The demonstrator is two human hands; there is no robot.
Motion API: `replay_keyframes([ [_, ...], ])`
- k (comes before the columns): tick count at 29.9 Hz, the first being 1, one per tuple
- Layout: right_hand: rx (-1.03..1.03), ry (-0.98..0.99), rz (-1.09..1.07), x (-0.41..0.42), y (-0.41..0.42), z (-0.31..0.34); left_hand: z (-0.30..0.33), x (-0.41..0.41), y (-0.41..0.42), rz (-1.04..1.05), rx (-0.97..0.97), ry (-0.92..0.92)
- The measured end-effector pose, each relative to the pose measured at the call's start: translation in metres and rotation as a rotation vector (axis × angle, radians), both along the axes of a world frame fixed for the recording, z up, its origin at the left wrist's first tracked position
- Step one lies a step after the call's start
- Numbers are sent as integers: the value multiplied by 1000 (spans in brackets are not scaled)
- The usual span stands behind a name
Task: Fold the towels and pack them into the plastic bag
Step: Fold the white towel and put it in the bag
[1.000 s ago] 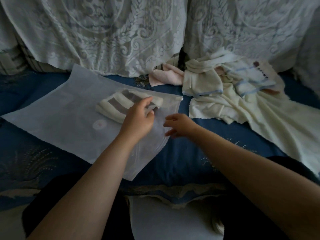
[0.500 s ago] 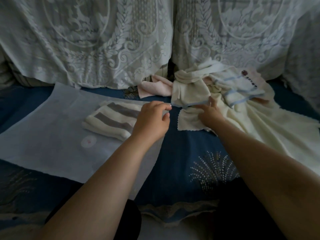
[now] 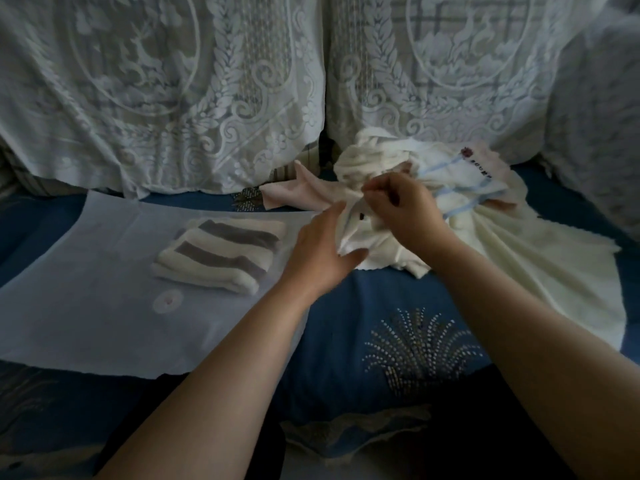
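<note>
A translucent white plastic bag (image 3: 86, 289) lies flat on the blue sofa seat at the left. Inside it sits a folded cream towel with grey stripes (image 3: 221, 258). To the right is a heap of unfolded towels: a cream one (image 3: 519, 271), a blue-striped white one (image 3: 460, 181) and a pink one (image 3: 294, 192). My right hand (image 3: 398, 209) pinches a gathered edge of the cream towel and lifts it. My left hand (image 3: 322, 251) holds that towel's lower corner, thumb beneath the cloth.
White lace covers (image 3: 207, 98) hang over the sofa backrest right behind the towels. The blue seat cover (image 3: 381, 323) carries a beaded pattern in front of the heap. A lace-covered armrest (image 3: 595, 133) rises at the far right.
My left hand left the bag's mouth and moved right to the cream towel. My right hand, which lay on the towel, now grips it and raises it. The camera moved closer.
</note>
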State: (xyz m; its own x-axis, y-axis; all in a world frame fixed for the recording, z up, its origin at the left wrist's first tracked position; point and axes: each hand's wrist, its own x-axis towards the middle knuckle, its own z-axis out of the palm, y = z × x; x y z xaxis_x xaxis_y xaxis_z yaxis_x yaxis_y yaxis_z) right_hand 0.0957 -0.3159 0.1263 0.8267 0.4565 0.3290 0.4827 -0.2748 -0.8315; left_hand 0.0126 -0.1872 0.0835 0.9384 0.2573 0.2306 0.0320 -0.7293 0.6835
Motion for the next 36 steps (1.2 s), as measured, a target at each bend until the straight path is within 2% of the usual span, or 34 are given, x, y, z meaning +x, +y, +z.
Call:
replay_keyframes([
  [4, 329, 560, 425, -39, -32, 15, -6, -3, -12, -26, 266, 36],
  [6, 316, 776, 627, -36, -54, 13, -7, -7, -7, -19, 218, 148],
  [8, 124, 887, 778, -29, -77, 10, -1, -12, -1, -53, 68, 217],
  [10, -221, 820, 813, -22, -93, -5, 10, -18, 3, -173, -66, 270],
  [11, -410, 759, 797, -21, -97, -16, 16, -23, 2, -272, -108, 372],
  [12, -595, 710, 783, -22, -99, -27, 19, -28, 1, -379, -98, 533],
  [14, -929, 663, 747, -24, -100, -44, 17, -35, -8, -558, 81, 871],
  [15, -1011, 619, 664, -23, -97, -52, 13, -37, -12, -613, 172, 972],
  [16, -1008, 510, 492, -15, -94, -59, 6, -34, -16, -606, 173, 1018],
  [17, -923, 348, 242, -1, -92, -69, 2, -30, -21, -549, 57, 983],
  [18, -793, 235, 8, 11, -88, -75, -3, -22, -24, -437, -71, 860],
  [19, -664, 227, -131, 21, -82, -80, -9, -12, -23, -284, -148, 691],
  [20, -531, 309, -178, 28, -73, -83, -16, -2, -18, -127, -162, 546],
  [21, -363, 473, -205, 34, -65, -86, -25, 11, -13, -16, -142, 482],
  [23, -9, 836, -306, 37, -50, -92, -42, 29, -7, 48, -98, 534],
  [24, 101, 976, -346, 36, -44, -96, -48, 32, -7, 46, -88, 590],
  [25, 142, 1087, -347, 33, -40, -96, -52, 35, -9, 39, -73, 636],
  [27, 62, 1199, -266, 27, -32, -100, -54, 39, -14, -5, -133, 645],
  [29, -104, 1149, -201, 20, -25, -100, -53, 38, -20, -83, -245, 610],
  [31, -108, 1015, -231, 21, -20, -100, -55, 39, -15, 4, -221, 542],
  [33, 63, 957, -246, 23, -25, -93, -58, 44, -5, 183, -148, 466],
  [34, 225, 1018, -223, 23, -30, -88, -57, 43, -3, 225, -173, 458],
  [35, 399, 1098, -157, 21, -36, -81, -54, 43, -2, 235, -297, 484],
  [36, 544, 1156, -76, 17, -43, -76, -53, 43, -3, 216, -507, 533],
])
